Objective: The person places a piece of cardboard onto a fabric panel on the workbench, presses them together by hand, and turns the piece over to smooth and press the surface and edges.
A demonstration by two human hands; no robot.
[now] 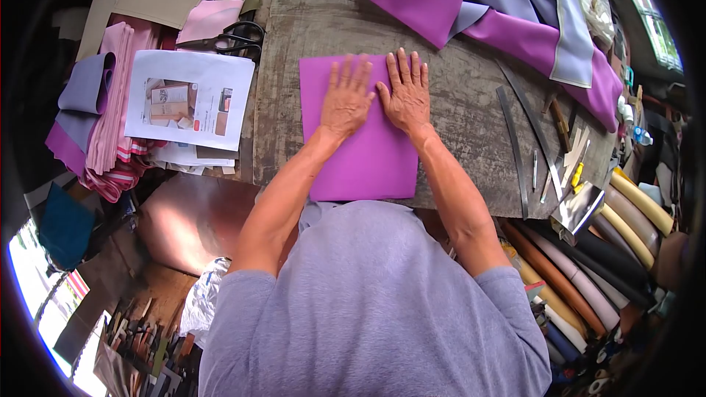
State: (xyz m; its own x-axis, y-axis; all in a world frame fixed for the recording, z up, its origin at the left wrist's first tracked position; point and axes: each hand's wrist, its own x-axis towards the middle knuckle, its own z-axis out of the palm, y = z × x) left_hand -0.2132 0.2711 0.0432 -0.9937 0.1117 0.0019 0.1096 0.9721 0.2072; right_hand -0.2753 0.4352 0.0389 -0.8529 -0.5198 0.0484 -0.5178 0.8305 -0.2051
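A flat purple sheet of leather-like material [360, 165] lies on the worn wooden table [460, 140], its near edge close to my body. My left hand [348, 95] rests palm down on the upper part of the sheet, fingers stretched out and slightly blurred. Beside it, my right hand [407, 99] is spread flat over the sheet's upper right edge, fingers pointing away from me. Neither hand grips anything. What lies under the palms is hidden.
Purple and grey material [507, 0] is heaped at the back right. Metal rulers [531, 129], a hammer [560, 125] and a yellow-handled tool [578, 174] lie at right. Printed paper [190, 99] and black scissors [239, 38] are at left. Material rolls [566, 276] stand below right.
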